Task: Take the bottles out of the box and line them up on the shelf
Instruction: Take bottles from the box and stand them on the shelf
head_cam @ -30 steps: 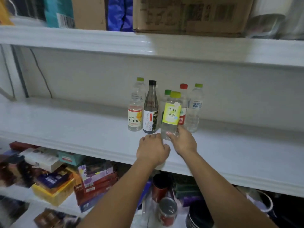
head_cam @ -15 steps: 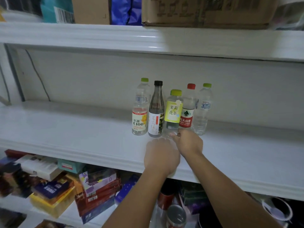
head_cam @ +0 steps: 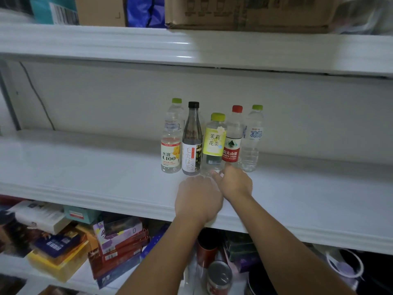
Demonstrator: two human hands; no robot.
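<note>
I am viewing six bottles standing upright in a tight group on the middle shelf (head_cam: 85, 167), five in a front row and one clear bottle (head_cam: 177, 112) behind.

Grip state: the right grip (head_cam: 235, 184) is pinching the base of the yellow-label bottle (head_cam: 214, 143), thumb (head_cam: 214, 173) at the front, a finger at its right side. The left grip (head_cam: 198, 199) is resting on the shelf just beside it; its fingers are hidden, so I cannot tell whether they are together or apart.

Handling: the bottles are looking like thin clear plastic, filled, so I am expecting moderate weight, smooth walls that yield under pressure, and tipping if pushed high. Take hold at mid-body over the label, or steer from the base.

Readable labels, left to right:
- orange-label bottle (head_cam: 171, 154): "水溶 C100"
- dark bottle (head_cam: 192, 150), black cap: "毛尖绿茶"
- yellow-label bottle: "茉莉花茶"
- red-label bottle (head_cam: 232, 150): "农夫山泉", "NONGFU SPRING"
- blue-label bottle (head_cam: 253, 145): "冰", remainder turned away.
</note>
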